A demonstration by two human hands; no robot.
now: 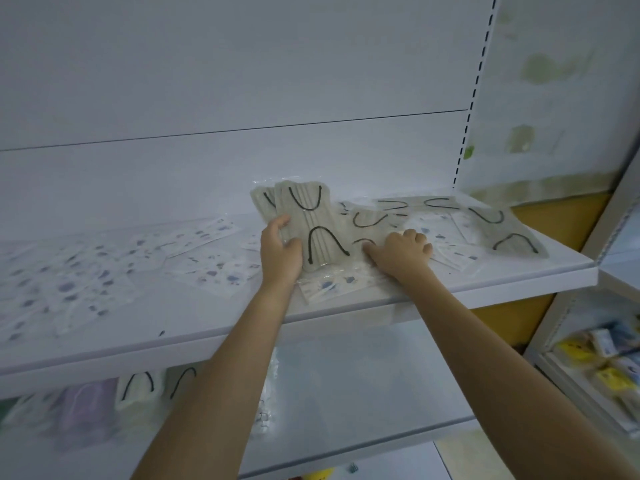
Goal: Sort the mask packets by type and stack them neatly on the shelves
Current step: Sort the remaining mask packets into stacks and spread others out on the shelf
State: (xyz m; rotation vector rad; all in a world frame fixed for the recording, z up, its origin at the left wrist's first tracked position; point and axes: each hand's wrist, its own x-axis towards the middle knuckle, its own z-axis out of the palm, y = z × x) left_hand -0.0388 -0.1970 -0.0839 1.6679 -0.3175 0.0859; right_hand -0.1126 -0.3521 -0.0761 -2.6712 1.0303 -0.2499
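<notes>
On the white upper shelf (311,327) my left hand (278,252) grips a clear packet of beige masks with black ear loops (311,223), thumb on its front, fingers behind its left edge; a second beige packet shows just behind it. My right hand (401,252) rests palm down on another beige packet (367,221) lying flat, fingers curled at its edge. More beige packets (498,226) lie to the right. White packets with blue and purple spots (207,265) lie under and left of my hands.
A spread of spotted white packets (69,282) covers the shelf's left part. On the lower shelf lie purple (86,407) and beige packets (138,386). A slotted upright (467,133) bounds the bay on the right. A neighbouring rack (602,362) holds yellow goods.
</notes>
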